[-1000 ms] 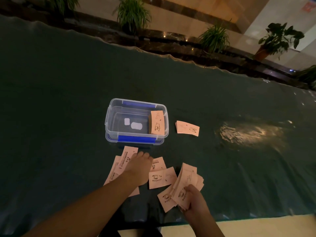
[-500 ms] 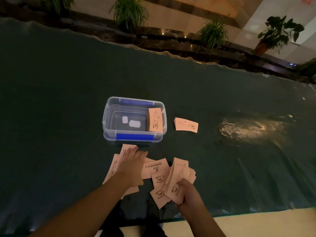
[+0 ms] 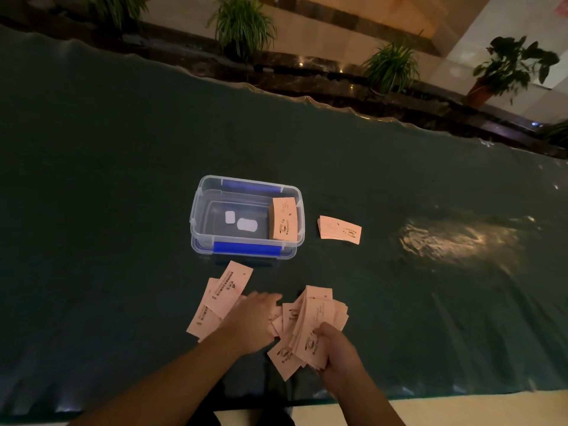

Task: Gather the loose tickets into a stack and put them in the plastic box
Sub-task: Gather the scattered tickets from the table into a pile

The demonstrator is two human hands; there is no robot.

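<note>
Gripping a fanned bundle of tickets point(image 3: 310, 327), right hand point(image 3: 338, 352) clenched around it, left hand point(image 3: 252, 321) flat, fingers spread on loose tickets point(image 3: 221, 299), plastic box point(image 3: 246, 218) just beyond, one stack point(image 3: 284, 219) inside.

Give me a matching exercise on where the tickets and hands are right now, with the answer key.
Things:
1. ticket stack in box
2. small ticket pile
3. right hand
4. left hand

States:
A. flat on loose tickets
B. on the cloth, right of the plastic box
C. at the box's right end
D. gripping a fanned bundle

Pairs: 1-C, 2-B, 3-D, 4-A
</note>
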